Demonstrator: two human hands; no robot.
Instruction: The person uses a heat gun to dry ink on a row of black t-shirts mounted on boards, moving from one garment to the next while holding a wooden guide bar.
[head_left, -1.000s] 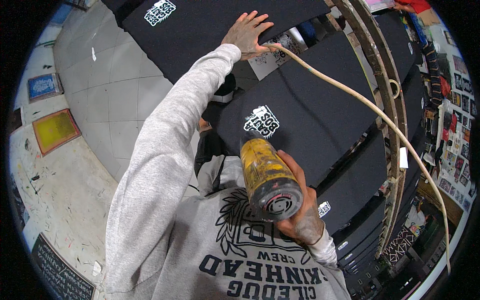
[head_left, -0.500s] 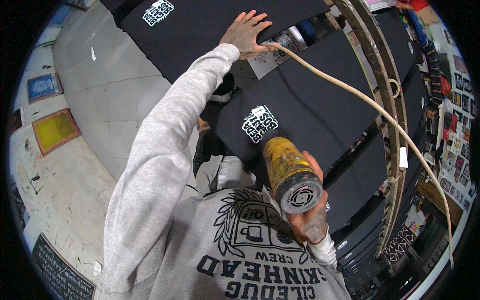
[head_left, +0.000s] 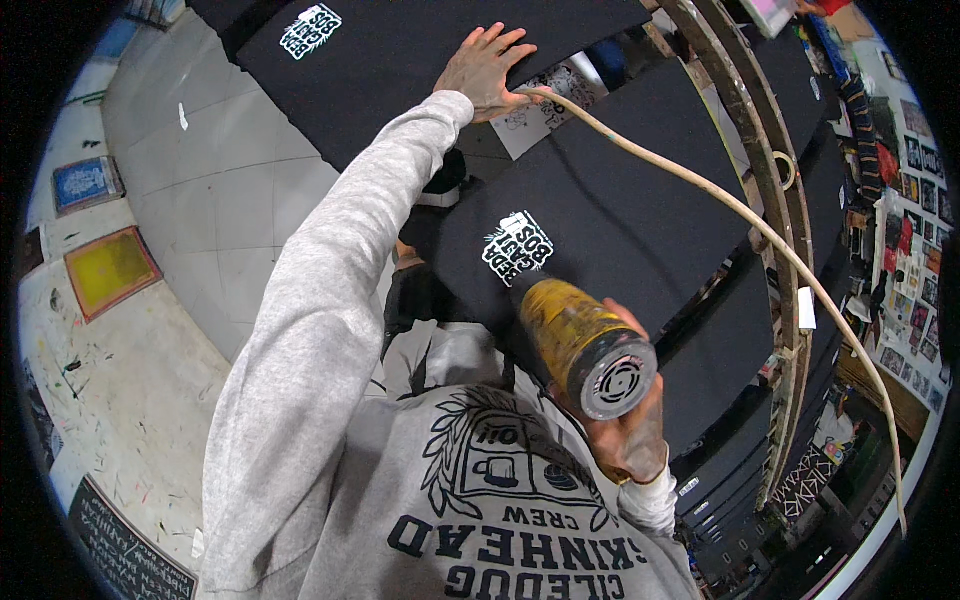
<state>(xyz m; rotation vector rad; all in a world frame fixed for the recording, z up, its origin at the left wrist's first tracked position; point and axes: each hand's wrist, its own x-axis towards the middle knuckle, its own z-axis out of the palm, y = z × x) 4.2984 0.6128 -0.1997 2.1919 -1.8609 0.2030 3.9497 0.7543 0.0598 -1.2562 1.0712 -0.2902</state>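
Observation:
My right hand point(head_left: 630, 435) grips a worn yellow and black heat gun point(head_left: 568, 322), its vented round end facing me. The nozzle points at a white print point(head_left: 518, 247) on a flat black fabric panel point(head_left: 650, 215); I cannot tell whether it touches. My left hand point(head_left: 480, 72) is spread out on the edge of a farther black panel point(head_left: 390, 70), which bears a similar white print point(head_left: 311, 32). Against that hand's thumb lies the end in view of a beige cord point(head_left: 700, 183); whether the thumb presses on it is unclear.
A paint-stained frame rail point(head_left: 755, 110) curves along the panels' right ends, with the cord crossing it. More black panels lie to the lower right. A yellow screen frame point(head_left: 112, 270) and a blue one point(head_left: 88, 184) are at the left, beside a tiled floor point(head_left: 215, 220).
The heat gun's rear end has swung slightly right and up, and its nozzle has shifted a little left. My left hand stays spread on the far panel; the view has moved slightly.

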